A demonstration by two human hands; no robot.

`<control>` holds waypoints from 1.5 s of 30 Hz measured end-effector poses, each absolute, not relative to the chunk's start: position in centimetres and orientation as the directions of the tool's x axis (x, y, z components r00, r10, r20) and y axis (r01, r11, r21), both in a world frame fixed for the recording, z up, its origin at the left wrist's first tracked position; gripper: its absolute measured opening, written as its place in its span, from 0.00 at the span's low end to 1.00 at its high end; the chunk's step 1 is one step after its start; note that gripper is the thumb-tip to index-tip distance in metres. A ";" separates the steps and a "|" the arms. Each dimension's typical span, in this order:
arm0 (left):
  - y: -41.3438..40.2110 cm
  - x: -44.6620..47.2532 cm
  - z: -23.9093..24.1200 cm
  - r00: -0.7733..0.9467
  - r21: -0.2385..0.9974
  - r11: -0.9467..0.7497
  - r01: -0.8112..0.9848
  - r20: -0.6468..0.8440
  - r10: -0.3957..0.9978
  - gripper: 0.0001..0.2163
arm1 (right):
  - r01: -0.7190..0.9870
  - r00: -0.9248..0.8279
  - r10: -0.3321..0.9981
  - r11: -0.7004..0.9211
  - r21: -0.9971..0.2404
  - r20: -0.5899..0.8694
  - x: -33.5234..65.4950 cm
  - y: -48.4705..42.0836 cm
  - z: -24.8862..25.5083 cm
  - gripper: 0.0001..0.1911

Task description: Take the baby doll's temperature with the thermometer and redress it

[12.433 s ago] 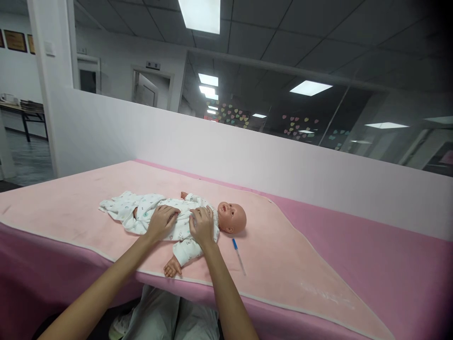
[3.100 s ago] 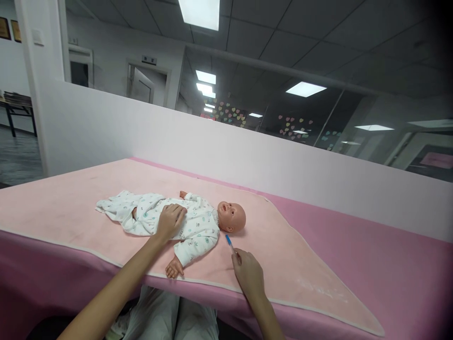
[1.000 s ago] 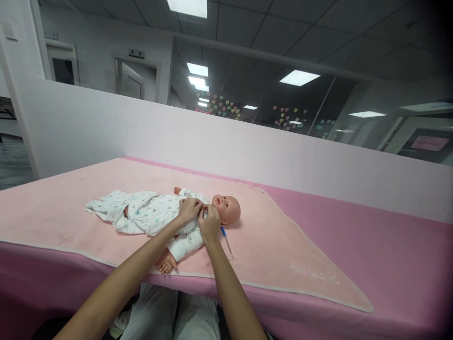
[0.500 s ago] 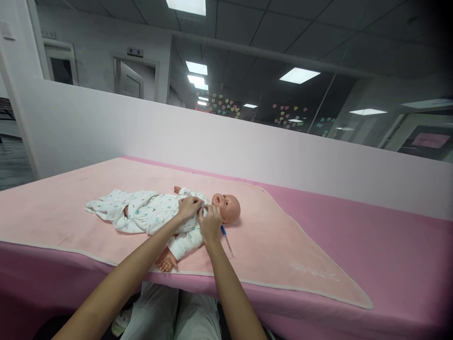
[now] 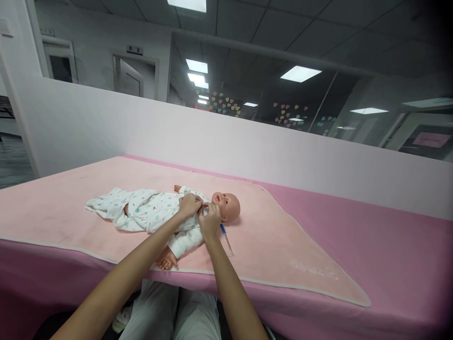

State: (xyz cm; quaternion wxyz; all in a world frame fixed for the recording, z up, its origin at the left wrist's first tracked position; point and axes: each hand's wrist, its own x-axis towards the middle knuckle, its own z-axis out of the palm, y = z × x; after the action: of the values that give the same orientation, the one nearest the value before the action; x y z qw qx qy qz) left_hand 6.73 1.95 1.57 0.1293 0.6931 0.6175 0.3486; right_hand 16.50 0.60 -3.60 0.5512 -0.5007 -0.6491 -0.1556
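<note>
A baby doll (image 5: 230, 208) lies on its back, its bald head to the right, dressed in a white patterned outfit (image 5: 155, 210). My left hand (image 5: 190, 206) rests over the doll's upper chest with its fingers pinched together. Close beside it, at the neck of the outfit, my right hand (image 5: 210, 219) is closed too, and the fingertips of both nearly meet. What they pinch is too small and covered to make out. A thin clear stick with a blue end (image 5: 227, 240), like a thermometer, lies by the doll's near shoulder, just right of my right wrist.
A pale pink mat (image 5: 276, 245) lies under the doll on a table with a darker pink cover (image 5: 389, 245). Behind the table runs a low white wall (image 5: 247, 146) with dark glass above it. My legs (image 5: 177, 307) are below the front edge.
The fingertips of both hands have shifted slightly against each other at the doll's neckline. The doll and the blue-ended stick lie as before.
</note>
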 end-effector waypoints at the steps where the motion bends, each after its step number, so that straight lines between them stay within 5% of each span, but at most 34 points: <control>1: 2.0 6.7 1.7 -0.001 0.621 -0.202 0.757 0.311 0.950 0.11 | 0.816 0.112 0.478 0.455 -0.355 0.871 16.5 0.6 -3.6 0.05; 28: 1.0 5.9 2.3 0.076 0.741 -0.239 0.627 0.247 0.966 0.13 | 0.945 -0.163 0.402 0.325 0.027 0.901 17.3 1.1 -3.4 0.11; 45: 1.4 5.6 1.3 0.116 0.712 -0.341 0.614 0.347 0.931 0.13 | 0.960 -0.123 0.411 0.280 0.003 0.903 17.1 0.6 -3.1 0.12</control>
State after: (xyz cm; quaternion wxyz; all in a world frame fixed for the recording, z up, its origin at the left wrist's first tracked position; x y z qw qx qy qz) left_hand 5.64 1.38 1.34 0.2022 0.7190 0.5371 0.3921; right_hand 17.13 0.62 -3.14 0.4266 -0.5065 -0.6767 -0.3218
